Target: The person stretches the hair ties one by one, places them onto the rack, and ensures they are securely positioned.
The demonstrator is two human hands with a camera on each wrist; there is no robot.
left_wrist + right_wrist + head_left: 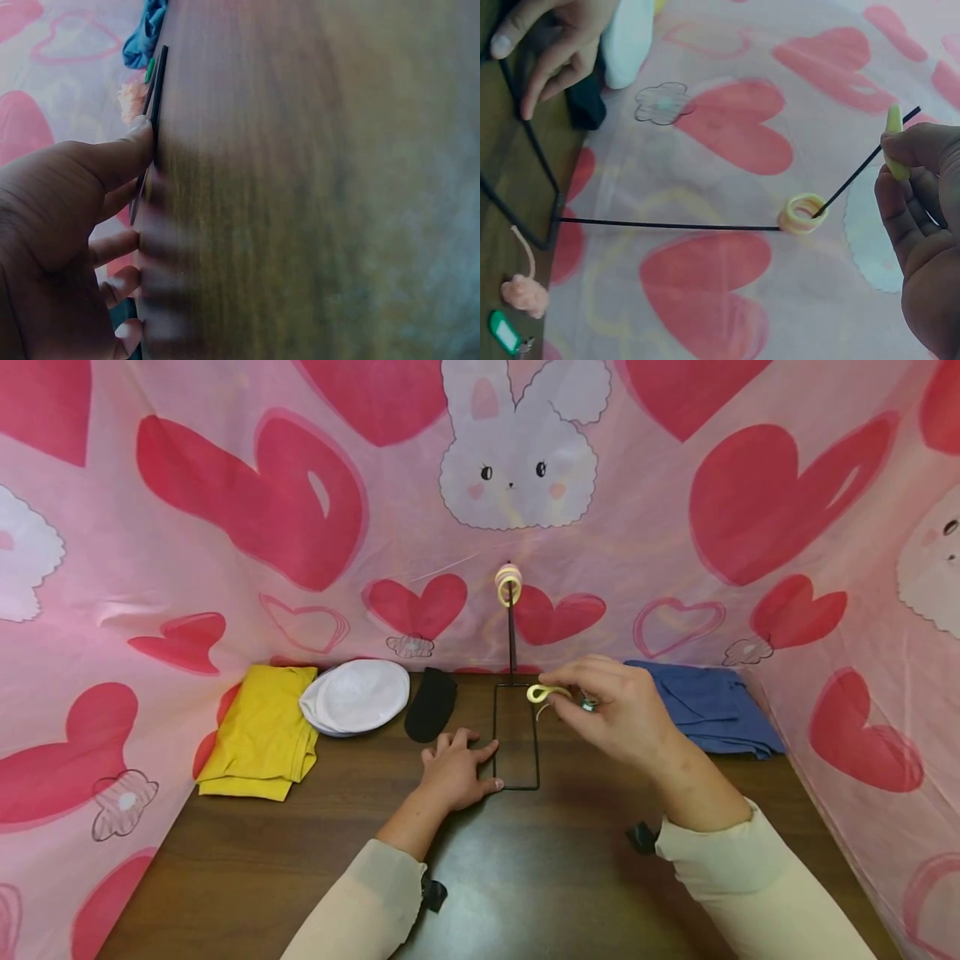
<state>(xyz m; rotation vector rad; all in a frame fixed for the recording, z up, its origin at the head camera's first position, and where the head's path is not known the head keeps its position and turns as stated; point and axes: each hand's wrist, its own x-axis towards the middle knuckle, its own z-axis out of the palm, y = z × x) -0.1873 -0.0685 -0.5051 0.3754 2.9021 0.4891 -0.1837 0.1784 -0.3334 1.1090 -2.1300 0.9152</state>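
Observation:
My right hand (611, 706) pinches a yellow hair tie (552, 688) between thumb and fingertips. In the right wrist view, that hair tie (894, 120) is close by the free tip of the stand's black arm. Several pale yellow and pink hair ties (789, 217) hang together on the arm at its bend with the upright. The thin black wire stand (537, 743) has a rectangular base flat on the wooden table. My left hand (453, 768) rests beside this base with its fingers spread, the thumb touching the near left corner and the index finger the left bar.
On the table's left lie a folded yellow cloth (258, 731), a white cap (363, 693) and a black, sock-like piece (431, 703). Folded blue cloth (712, 706) lies back right. Beside the base are a peach lump with a cord (525, 295) and a green key tag (505, 332).

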